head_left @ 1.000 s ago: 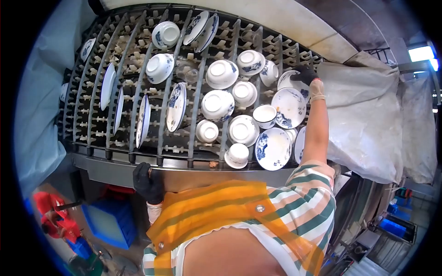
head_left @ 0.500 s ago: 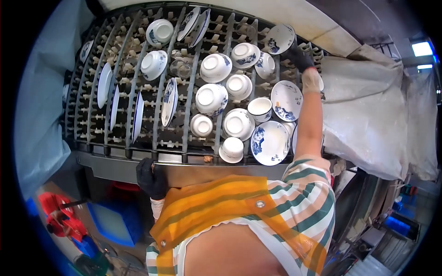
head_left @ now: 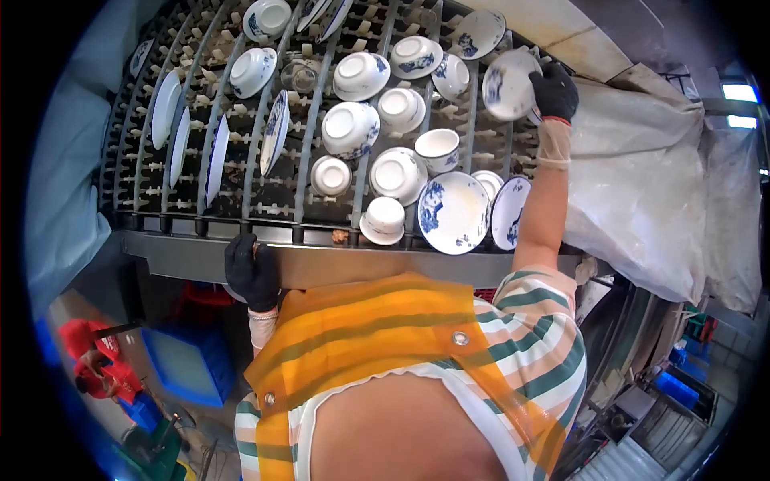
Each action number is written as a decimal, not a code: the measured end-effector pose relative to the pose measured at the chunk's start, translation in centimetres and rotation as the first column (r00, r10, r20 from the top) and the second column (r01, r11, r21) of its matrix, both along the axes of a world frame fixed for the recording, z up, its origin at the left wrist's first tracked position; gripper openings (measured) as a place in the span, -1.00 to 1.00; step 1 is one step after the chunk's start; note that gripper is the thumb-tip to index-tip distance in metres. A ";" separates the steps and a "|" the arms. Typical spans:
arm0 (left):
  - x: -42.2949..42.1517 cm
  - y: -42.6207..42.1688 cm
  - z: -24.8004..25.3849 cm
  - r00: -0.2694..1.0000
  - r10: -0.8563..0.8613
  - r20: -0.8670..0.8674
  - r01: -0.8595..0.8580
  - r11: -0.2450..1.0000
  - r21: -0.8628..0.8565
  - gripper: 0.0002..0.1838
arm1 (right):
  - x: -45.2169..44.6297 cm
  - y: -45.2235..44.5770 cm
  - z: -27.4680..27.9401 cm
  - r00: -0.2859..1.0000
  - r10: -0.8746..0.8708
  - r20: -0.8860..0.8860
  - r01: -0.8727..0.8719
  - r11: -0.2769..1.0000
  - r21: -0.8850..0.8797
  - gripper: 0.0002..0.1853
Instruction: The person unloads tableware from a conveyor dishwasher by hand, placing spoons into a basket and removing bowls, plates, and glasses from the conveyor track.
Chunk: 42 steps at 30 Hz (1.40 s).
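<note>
My right hand (head_left: 555, 94), in a black glove, grips the edge of a blue-and-white plate (head_left: 508, 85) at the right side of the rack; motion blurs the plate. Another patterned plate (head_left: 479, 34) leans just beyond it. Below, a large plate (head_left: 453, 212) and a blue-rimmed plate (head_left: 510, 212) stand tilted near the front. My left hand (head_left: 252, 272), also black-gloved, rests with curled fingers at the metal front ledge (head_left: 337, 264); whatever its fingers may hold is hidden. Upturned white bowls (head_left: 350, 128) sit left of the right hand.
The slatted peg rack (head_left: 241, 172) carries several upright plates (head_left: 275, 133) on its left part and clear glasses (head_left: 299, 75). Plastic sheeting (head_left: 642, 192) hangs at the right. A blue crate (head_left: 188, 365) and a person in red (head_left: 100, 361) are at lower left.
My right hand has left the far plate and taken hold of the one that stood nearer, which has moved away from me. The whole rack appears higher in view; my left hand stays by the ledge.
</note>
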<state>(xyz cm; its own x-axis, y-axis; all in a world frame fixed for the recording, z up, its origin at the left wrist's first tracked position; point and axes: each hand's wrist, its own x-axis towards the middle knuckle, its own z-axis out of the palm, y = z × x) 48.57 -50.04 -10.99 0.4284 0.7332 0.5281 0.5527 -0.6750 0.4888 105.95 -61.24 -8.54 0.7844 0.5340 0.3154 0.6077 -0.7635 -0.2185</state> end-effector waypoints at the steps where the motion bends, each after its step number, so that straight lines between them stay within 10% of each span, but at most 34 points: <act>1: 0.1 -0.1 -0.1 1.000 -0.002 0.002 0.002 1.000 0.003 -0.77 | 0.3 0.4 -1.9 0.998 0.051 0.025 -0.056 0.966 0.254 -0.69; 5: 0.6 -0.6 -0.1 1.000 0.000 -0.007 0.001 1.000 0.028 -0.78 | -4.6 0.9 -2.0 0.896 0.363 -0.256 -0.253 0.891 0.377 -0.64; 6: 0.7 -0.8 0.0 1.000 -0.001 -0.017 0.001 0.999 0.033 -0.79 | -6.3 0.7 -2.1 0.764 0.452 -0.461 -0.237 0.861 0.451 -0.63; 8: 0.9 -1.1 0.1 1.000 0.020 -0.003 -0.020 1.000 0.006 -0.80 | -8.0 -0.5 -7.3 0.526 0.830 -0.185 -0.719 0.551 0.424 -0.53; 10: 1.1 -1.3 -0.1 1.000 0.016 -0.015 -0.015 0.999 0.038 -0.80 | -14.4 -1.2 -3.7 0.273 0.886 -0.374 -0.801 0.425 0.421 -0.49; 12: 1.2 -1.5 -0.4 1.000 0.011 0.000 -0.011 1.000 0.029 -0.80 | -15.2 -2.3 -7.5 0.596 0.782 -0.184 -0.745 0.624 0.235 -0.52; 16: 1.4 -2.0 -0.8 1.000 0.008 0.011 -0.008 1.000 0.020 -0.80 | -12.4 -1.2 -6.3 0.453 0.588 -0.670 -0.192 0.799 0.570 -0.70; 19: 1.7 -2.3 -1.1 0.996 -0.013 0.093 0.013 1.000 0.002 -0.77 | -10.7 -2.4 -6.6 0.792 0.481 -0.377 -0.460 0.875 0.149 -0.73; 22: 2.0 -2.6 -1.0 0.998 -0.008 0.070 0.005 0.999 0.039 -0.77 | -12.0 -5.4 -7.3 0.338 0.601 -0.724 -0.625 0.719 0.305 -0.62; 24: 2.3 -2.8 -1.0 0.999 -0.005 0.042 0.002 0.998 0.065 -0.77 | -14.8 -7.2 -8.8 0.507 0.706 -0.495 -0.711 0.667 0.224 -0.55; 29: 2.8 -3.5 -1.0 0.994 -0.040 0.100 0.033 0.997 0.068 -0.80 | -17.1 -7.7 -0.1 0.748 0.405 -0.526 -0.471 0.882 0.010 -0.68; 32: 3.3 -4.0 -0.9 0.998 -0.035 0.061 0.031 0.998 0.061 -0.81 | -18.2 -7.8 1.8 0.831 0.365 -0.420 -0.280 0.926 0.251 -0.65; 35: 3.7 -4.4 -0.5 0.997 -0.032 0.069 0.035 0.998 -0.044 -0.80 | -19.8 -8.3 3.4 0.516 0.454 -0.726 -0.042 0.860 0.508 -0.62; 40: 6.8 -5.0 1.2 0.961 -0.208 0.182 0.248 0.939 -0.240 -0.72 | -20.1 -10.1 -1.8 0.715 0.574 -0.399 -0.365 0.793 0.487 -0.62; 42: 8.5 -5.2 2.2 0.908 -0.408 -0.092 0.383 0.899 -0.212 -0.63 | -19.4 -11.3 -2.1 0.833 0.491 -0.256 -0.391 0.849 0.356 -0.61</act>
<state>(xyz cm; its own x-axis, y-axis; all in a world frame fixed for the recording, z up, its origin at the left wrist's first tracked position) 57.11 -55.22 -8.84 0.7589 0.5677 0.3190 0.3263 -0.7554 0.5682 86.53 -72.52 -10.68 0.5682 0.7763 0.2729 0.7191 -0.3072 -0.6233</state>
